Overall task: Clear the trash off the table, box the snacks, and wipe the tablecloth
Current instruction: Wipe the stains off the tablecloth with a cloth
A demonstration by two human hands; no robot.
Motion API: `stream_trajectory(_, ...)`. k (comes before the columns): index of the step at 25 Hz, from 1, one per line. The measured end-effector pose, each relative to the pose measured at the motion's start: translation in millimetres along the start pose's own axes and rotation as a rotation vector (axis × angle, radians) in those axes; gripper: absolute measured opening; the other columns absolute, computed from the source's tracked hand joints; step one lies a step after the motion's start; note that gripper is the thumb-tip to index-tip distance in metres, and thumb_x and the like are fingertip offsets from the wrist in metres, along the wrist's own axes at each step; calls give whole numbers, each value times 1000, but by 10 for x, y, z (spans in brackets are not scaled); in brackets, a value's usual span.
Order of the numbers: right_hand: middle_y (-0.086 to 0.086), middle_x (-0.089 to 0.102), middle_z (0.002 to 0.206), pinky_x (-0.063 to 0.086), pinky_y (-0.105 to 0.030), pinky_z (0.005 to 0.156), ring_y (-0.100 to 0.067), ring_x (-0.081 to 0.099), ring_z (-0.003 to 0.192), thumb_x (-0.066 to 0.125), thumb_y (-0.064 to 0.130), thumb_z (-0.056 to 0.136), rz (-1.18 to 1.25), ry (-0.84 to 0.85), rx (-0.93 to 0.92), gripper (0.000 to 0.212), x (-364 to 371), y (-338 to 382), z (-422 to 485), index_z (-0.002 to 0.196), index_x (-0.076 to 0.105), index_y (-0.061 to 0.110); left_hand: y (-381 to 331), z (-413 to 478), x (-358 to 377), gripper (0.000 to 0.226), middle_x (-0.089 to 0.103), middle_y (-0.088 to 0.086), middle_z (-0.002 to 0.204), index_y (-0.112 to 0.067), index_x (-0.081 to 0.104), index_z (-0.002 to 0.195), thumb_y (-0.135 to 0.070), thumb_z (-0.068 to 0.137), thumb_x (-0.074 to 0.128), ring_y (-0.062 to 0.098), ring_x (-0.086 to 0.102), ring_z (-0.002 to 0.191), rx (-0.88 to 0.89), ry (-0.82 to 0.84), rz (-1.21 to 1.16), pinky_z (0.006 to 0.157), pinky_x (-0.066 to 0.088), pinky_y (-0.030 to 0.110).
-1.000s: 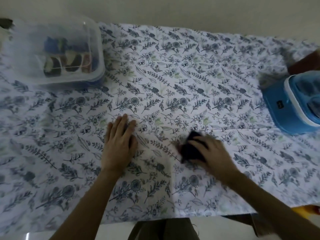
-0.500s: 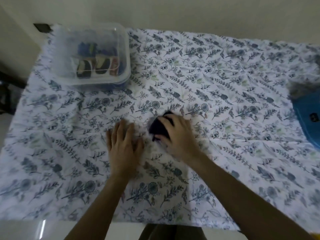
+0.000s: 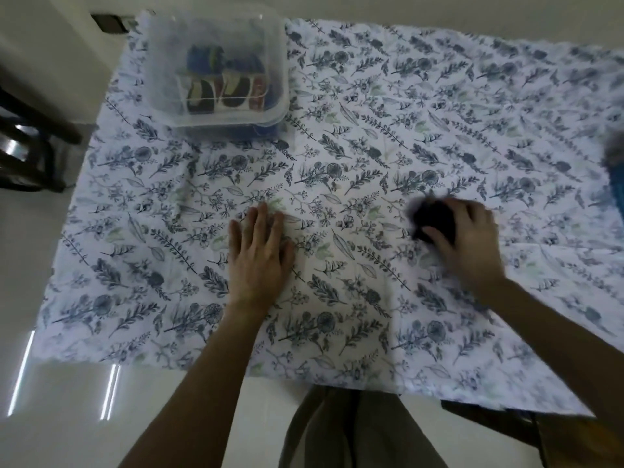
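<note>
The right hand (image 3: pixel 467 238) is curled over a small dark rag (image 3: pixel 434 217), fingers clamped around the wad and pressing it down on the tablecloth (image 3: pixel 337 163), right of centre. It is blurred, so the exact finger placement is unclear. The left hand (image 3: pixel 260 255) lies flat with fingers together and extended, palm down on the cloth near the middle, holding nothing.

The rag looks soft and light, and it bunches easily; it is best gripped as a wad under the palm so it cannot slip out during a stroke. The tablecloth is thin printed fabric, already rippled near the left hand, so it would likely slide and crease on the surface unless it is pinned flat close to where the rag passes.

Further out, at the far left corner, a clear plastic box (image 3: pixel 216 72) sits closed with snack packets (image 3: pixel 226 86) inside, so boxing appears done. No trash shows on the cloth. A blue item (image 3: pixel 618 197) is cut off at the right edge
</note>
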State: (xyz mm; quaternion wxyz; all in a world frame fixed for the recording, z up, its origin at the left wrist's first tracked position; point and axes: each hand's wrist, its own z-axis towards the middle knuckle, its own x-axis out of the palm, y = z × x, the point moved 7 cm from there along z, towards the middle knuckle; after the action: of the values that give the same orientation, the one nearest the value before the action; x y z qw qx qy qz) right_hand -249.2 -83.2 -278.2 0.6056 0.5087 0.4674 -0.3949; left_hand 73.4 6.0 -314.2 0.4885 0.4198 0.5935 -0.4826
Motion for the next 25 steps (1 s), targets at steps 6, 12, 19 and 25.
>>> stream_trajectory(6,-14,50,133,35,-47,103,-29,40,120,63,50,82,128,76,-264,63,320,1198,-697,133,47,18,7,-59,40,56,-2,1,162,-26,5,151,-46,100,14,17,-7,150,-20,22,-58,123,1,48)
stream_trajectory(12,-5,42,132,45,-45,95,-28,45,118,42,53,86,-93,131,-648,55,138,384,-1672,133,42,26,-68,-111,-38,56,8,5,162,-22,14,152,-43,100,16,20,1,150,-22,-6,-29,122,1,50)
stream_trajectory(19,-19,56,123,44,-48,88,-38,51,109,56,47,88,-48,-77,202,54,-216,-452,-783,130,49,15,-1233,-93,103,53,19,6,160,-18,24,149,-34,98,23,20,8,150,245,33,-111,122,4,50)
stream_trajectory(25,-6,54,132,43,-48,99,-29,48,118,51,50,87,-5,98,-237,54,29,132,-1175,134,43,24,-1277,-272,227,48,25,5,158,-20,30,148,-32,102,22,17,12,149,269,-1,-122,122,7,47)
